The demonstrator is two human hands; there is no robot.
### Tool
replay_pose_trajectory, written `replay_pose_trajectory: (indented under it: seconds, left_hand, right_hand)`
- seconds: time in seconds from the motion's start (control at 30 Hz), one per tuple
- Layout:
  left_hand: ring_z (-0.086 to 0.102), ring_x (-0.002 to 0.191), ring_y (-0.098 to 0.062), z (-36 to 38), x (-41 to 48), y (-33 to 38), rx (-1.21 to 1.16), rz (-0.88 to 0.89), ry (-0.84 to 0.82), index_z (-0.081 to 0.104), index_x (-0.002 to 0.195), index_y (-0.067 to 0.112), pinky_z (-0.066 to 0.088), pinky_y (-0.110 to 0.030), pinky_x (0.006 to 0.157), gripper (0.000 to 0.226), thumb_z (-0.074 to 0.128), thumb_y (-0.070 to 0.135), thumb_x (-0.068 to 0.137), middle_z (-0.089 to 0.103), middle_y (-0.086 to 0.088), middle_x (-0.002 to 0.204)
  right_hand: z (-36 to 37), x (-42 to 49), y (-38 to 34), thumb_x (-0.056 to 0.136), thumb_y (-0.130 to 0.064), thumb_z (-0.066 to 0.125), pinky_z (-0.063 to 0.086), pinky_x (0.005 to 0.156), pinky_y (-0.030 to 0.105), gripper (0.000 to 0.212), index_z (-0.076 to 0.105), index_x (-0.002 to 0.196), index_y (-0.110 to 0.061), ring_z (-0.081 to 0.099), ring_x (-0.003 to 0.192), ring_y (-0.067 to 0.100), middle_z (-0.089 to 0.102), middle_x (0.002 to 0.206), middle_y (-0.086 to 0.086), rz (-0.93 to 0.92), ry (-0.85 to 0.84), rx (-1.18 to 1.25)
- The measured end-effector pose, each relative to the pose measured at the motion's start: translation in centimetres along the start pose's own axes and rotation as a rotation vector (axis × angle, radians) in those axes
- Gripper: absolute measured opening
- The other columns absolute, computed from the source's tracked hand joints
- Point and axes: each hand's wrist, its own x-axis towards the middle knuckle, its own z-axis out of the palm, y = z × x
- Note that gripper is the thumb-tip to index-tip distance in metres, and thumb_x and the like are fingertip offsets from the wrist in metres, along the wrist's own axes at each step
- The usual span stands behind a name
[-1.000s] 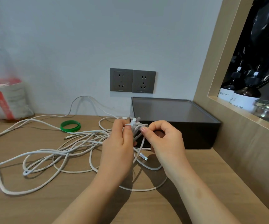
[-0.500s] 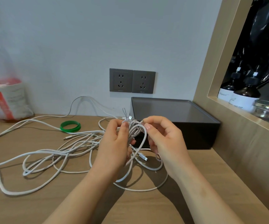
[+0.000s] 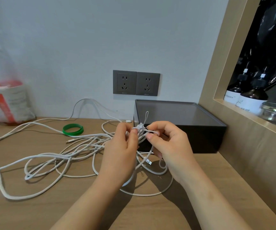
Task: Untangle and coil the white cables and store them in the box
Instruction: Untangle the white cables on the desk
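Our left hand and right hand pinch the limp, light, thin white cords at a knot between fingertips; we judge best hold beside it.

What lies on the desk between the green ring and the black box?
In the head view, white cables cross that stretch, and a white plug lies close to the black box, right of the green ring.
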Motion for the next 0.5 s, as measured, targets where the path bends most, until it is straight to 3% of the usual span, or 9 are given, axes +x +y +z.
replay_pose_trajectory:
  seconds: [0.2,0.3,0.4,0.5]
  left_hand:
    - [0.055,0.063,-0.002,0.5,-0.7,0.2,-0.012,0.021,0.048,0.041,0.082,0.032,0.038,-0.015,0.053,0.016,0.035,0.033,0.097,0.057,0.010,0.072]
    - [0.059,0.076,-0.002,0.6,-0.7,0.2,-0.044,0.005,0.019,0.041,0.085,0.032,0.046,-0.022,0.065,0.011,0.041,0.031,0.097,0.060,0.014,0.078]
    - [0.056,0.057,-0.003,0.6,-0.3,0.2,-0.152,-0.051,0.029,0.043,0.086,0.030,0.039,-0.022,0.051,0.012,0.045,0.026,0.098,0.059,0.010,0.068]
    - [0.041,0.035,-0.003,0.2,0.2,0.5,-0.451,-0.216,0.059,0.046,0.091,0.019,0.032,-0.019,0.038,0.009,0.044,0.023,0.099,0.050,0.007,0.048]
  right_hand:
    - [1.5,-0.5,0.8,0.083,-0.008,0.068,0.047,0.056,0.017,0.024,0.060,0.071,-0.028,0.057,0.064,0.007,0.061,0.075,-0.008,-0.180,0.177,-0.137]
    - [1.8,-0.5,1.3,0.080,-0.006,0.070,0.048,0.057,0.017,0.027,0.057,0.069,-0.028,0.059,0.068,0.012,0.060,0.076,-0.001,-0.243,0.238,-0.134]
    - [1.8,-0.6,1.5,0.080,-0.006,0.069,0.051,0.062,0.016,0.023,0.060,0.075,-0.027,0.062,0.075,0.011,0.062,0.083,0.001,-0.280,0.219,-0.164]
    - [1.9,-0.7,1.3,0.084,-0.010,0.066,0.054,0.070,0.021,0.020,0.063,0.088,-0.029,0.064,0.082,0.011,0.064,0.089,-0.002,-0.255,0.111,-0.156]
